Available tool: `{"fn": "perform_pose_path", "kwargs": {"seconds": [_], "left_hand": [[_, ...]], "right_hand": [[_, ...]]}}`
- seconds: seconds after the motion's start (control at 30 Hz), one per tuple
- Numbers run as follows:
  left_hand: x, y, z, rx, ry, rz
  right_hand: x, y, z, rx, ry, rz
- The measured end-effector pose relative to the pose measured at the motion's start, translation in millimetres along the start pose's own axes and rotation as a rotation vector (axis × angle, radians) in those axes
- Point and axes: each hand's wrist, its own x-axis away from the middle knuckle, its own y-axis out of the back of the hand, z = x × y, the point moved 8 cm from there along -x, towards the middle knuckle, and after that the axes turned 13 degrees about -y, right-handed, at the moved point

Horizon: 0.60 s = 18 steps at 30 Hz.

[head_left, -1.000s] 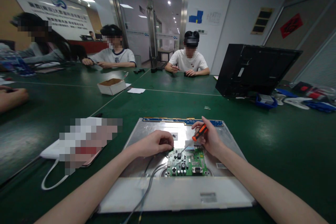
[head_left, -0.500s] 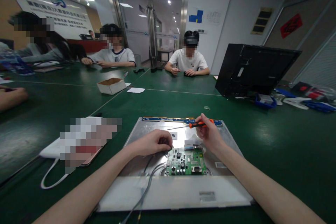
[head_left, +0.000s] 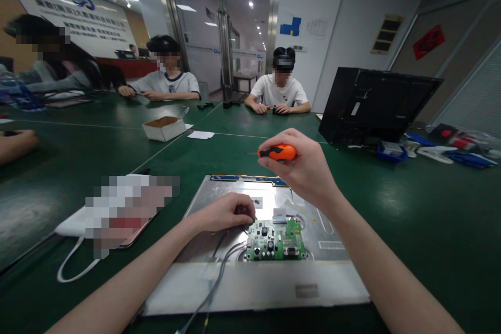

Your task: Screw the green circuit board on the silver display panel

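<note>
A silver metal panel (head_left: pixel 235 284) lies flat on the green table in front of me, with a small green circuit board (head_left: pixel 276 241) on its middle. My left hand (head_left: pixel 225 212) rests closed on the panel at the board's left corner, fingers pinched on something I cannot make out. My right hand (head_left: pixel 303 169) is raised above the panel, wrapped round an orange-handled screwdriver (head_left: pixel 277 153) whose thin shaft points left. Grey cables (head_left: pixel 219 276) run from the board toward me.
A black monitor shell (head_left: pixel 371 107) stands at the right, with blue and white items beside it. A white face mask and a blurred flat item (head_left: pixel 117 209) lie at my left. A small cardboard box (head_left: pixel 164 128) sits farther back. Three people sit across the table; another person's hand (head_left: pixel 18 143) rests at far left.
My right hand has lifted the screwdriver from the board's upper edge up and slightly left, well above the panel. The left hand has stayed at the board's corner.
</note>
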Motion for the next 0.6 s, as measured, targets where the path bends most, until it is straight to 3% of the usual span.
{"fn": "perform_pose_path", "kwargs": {"seconds": [0.13,0.2,0.37,0.6], "left_hand": [[1.2,-0.6,2.6,0.005,0.007,-0.004],[1.8,-1.3,3.2,0.014,0.014,0.001],[2.1,-1.1,-0.2,-0.006,0.01,0.014],[2.7,-1.7,1.2,0.015,0.039,0.019]], "right_hand": [[0.3,-4.9,13.1,0.084,-0.034,-0.049],[4.6,-9.4,15.9,0.15,-0.02,0.019],[24.7,-23.3,11.4,0.434,0.146,0.338],[23.5,-30.7,-2.7,0.478,0.131,0.396]]}}
